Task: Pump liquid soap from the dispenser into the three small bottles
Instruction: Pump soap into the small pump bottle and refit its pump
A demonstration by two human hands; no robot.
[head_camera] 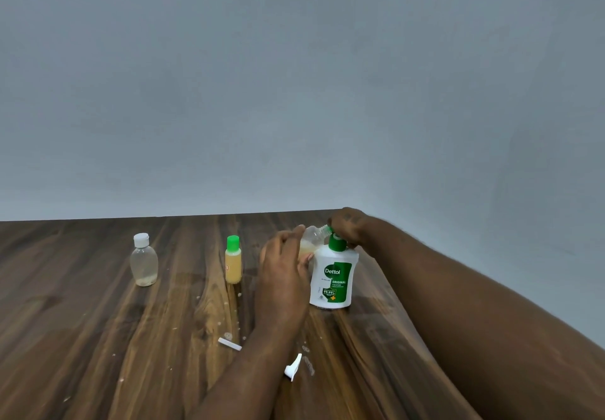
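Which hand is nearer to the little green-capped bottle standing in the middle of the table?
The left hand. It holds a tilted clear bottle just right of the green-capped bottle, while the right hand sits farther right, atop the dispenser pump.

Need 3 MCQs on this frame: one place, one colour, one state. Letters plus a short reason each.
1. Where is the white-capped bottle?
A. left of the green-capped bottle
B. behind the dispenser
C. in the right hand

2. What colour is the pump of the dispenser?
A. white
B. green
C. blue

3. How is the small bottle in the left hand held?
A. upright and capped
B. lying on the table
C. tilted, its open neck at the pump spout

Key: 1 A, it stands farthest left on the table. 2 B, the pump is green under the right hand. 3 C, its neck points at the spout.
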